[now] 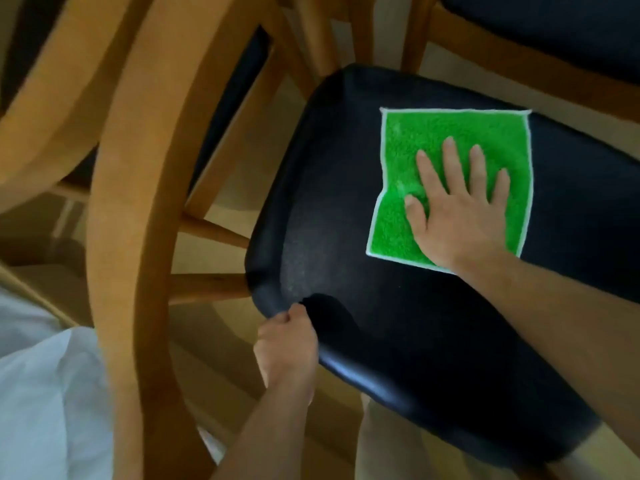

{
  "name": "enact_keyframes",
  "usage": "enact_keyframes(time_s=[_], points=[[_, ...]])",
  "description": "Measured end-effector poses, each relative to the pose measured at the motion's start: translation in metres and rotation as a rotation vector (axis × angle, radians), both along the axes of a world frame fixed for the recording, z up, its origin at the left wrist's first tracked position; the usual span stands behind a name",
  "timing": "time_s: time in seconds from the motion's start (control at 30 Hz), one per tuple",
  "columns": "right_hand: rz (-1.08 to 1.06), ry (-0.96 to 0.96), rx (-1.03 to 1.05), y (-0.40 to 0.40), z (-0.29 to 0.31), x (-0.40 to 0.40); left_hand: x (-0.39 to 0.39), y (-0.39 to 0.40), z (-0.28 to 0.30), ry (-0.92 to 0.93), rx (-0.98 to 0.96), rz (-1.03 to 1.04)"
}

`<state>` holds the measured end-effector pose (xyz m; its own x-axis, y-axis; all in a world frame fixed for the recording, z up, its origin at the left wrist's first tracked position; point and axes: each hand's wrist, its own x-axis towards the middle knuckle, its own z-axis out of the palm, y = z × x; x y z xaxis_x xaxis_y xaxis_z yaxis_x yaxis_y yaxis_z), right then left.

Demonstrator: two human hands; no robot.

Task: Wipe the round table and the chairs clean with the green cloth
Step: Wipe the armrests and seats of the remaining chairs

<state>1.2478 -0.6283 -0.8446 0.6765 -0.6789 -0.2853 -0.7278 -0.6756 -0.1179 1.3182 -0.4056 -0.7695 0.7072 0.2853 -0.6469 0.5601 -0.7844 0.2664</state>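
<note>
Right hand (457, 209) flat, fingers spread, pressing green cloth (443, 140) on black chair seat (398, 341) | left hand (285, 344) gripping seat's near edge

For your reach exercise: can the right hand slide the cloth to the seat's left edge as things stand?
Probably yes. The right hand lies flat on the cloth, and bare seat runs leftward; the left hand grips only the corner.
</note>
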Motion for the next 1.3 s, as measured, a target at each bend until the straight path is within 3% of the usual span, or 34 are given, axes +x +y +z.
enact_keyframes(time_s=[0.07,0.13,0.33,0.4,0.5,0.6,0.73,0.83,0.93,1.1,1.2,1.3], points=[[-0.122,0.013,0.037,0.02,0.006,0.03,0.005,-0.002,0.004,-0.029,-0.049,0.029],[-0.039,0.003,0.063,0.059,0.009,0.043,0.012,-0.004,0.006,-0.064,-0.08,0.052],[0.725,-0.037,0.241,0.184,0.016,0.0,0.025,-0.001,0.013,-0.257,-0.068,0.079],[0.945,-0.043,0.268,0.184,0.014,-0.012,0.024,0.002,0.013,-0.247,-0.062,0.098],[1.112,-0.11,0.246,0.141,0.009,0.014,0.022,0.003,0.011,-0.216,-0.047,0.134],[1.002,-0.128,0.122,0.09,0.002,0.074,0.02,0.001,0.007,-0.199,-0.046,0.159],[0.355,-0.119,-0.034,0.037,0.0,0.139,0.017,-0.001,0.011,-0.162,-0.104,0.254],[0.113,-0.128,0.022,0.043,0.003,0.16,0.022,-0.012,0.017,-0.211,-0.228,0.32],[0.243,-0.129,0.059,0.093,0.007,0.148,0.028,-0.021,0.017,-0.28,-0.288,0.33],[0.749,-0.062,0.281,0.176,0.017,0.037,0.03,-0.019,0.023,-0.328,-0.236,0.19],[0.992,0.063,0.216,0.172,0.016,-0.037,0.02,-0.014,0.025,-0.28,-0.171,0.139],[1.041,0.192,0.218,0.142,0.021,-0.097,0.002,-0.009,0.019,-0.193,-0.125,0.053]])
